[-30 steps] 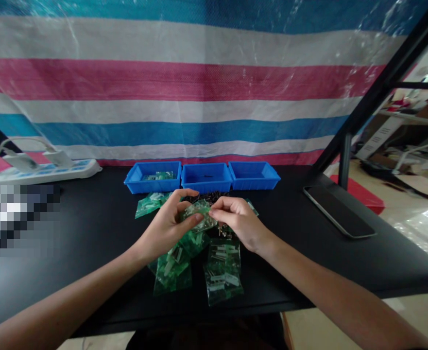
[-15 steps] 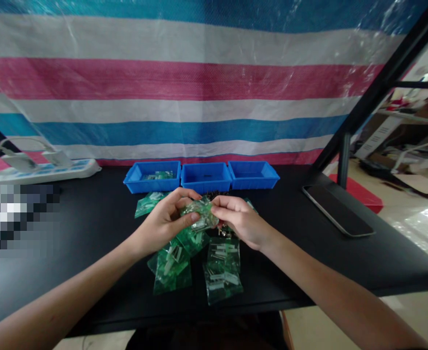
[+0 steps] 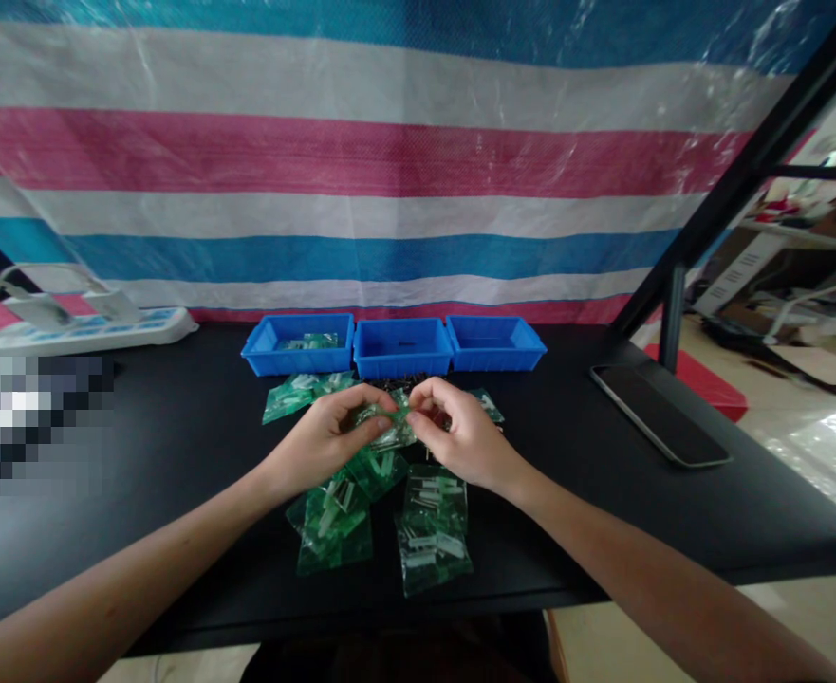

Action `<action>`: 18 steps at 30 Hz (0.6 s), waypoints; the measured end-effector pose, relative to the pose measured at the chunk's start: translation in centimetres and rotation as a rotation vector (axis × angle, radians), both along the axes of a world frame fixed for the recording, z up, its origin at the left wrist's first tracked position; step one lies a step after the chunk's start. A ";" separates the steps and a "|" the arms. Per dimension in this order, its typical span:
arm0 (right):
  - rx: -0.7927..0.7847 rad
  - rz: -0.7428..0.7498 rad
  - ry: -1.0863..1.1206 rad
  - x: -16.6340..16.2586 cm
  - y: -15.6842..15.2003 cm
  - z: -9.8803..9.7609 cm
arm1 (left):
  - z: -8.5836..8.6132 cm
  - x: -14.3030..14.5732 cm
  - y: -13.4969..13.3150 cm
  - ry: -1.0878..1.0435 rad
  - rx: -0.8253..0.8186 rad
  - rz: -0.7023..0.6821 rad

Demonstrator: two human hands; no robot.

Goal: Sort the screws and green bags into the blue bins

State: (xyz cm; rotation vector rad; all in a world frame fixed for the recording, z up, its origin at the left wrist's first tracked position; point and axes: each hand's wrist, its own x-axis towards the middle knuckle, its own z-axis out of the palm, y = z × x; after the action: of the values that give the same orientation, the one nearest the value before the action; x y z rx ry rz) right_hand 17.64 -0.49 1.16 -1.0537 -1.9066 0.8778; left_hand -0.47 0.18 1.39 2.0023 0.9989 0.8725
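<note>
My left hand and my right hand pinch the top edge of one clear green plastic bag between them, fingertips close together. Small pale parts show through the bag. Below my left hand lie several similar green bags holding white plugs and screws. Under my right hand are more such bags. Another green bag lies behind my left hand, and one pokes out beyond my right. Partly hidden behind my fingers is a pile of dark screws.
Three blue trays stand in a row at the back: the left tray holds small bagged parts, the middle tray a small dark piece, then the right tray. A phone lies at right, a power strip at left.
My right hand has shifted its grip, its fingers now curled and pinching nearer my left fingertips at the bag's top. The bag sits slightly lower left.
</note>
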 end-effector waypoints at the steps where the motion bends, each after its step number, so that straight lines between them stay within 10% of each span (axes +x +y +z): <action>1: 0.050 -0.009 -0.001 0.0 -0.1 -0.1 | 0.0 0.0 0.0 -0.006 -0.006 0.002; 10: 0.253 -0.027 -0.032 -0.1 -0.5 -0.1 | 0.0 -0.1 -0.1 -0.015 0.002 0.004; 18: 0.072 0.108 0.085 0.2 -0.2 0.5 | 0.2 -0.3 0.1 -0.054 0.024 -0.027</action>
State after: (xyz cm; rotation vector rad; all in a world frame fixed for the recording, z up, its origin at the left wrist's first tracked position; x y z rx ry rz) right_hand 17.82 -0.67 1.66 -0.8647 -1.9235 0.8927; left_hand -0.75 0.26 1.59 1.9976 0.9332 0.9231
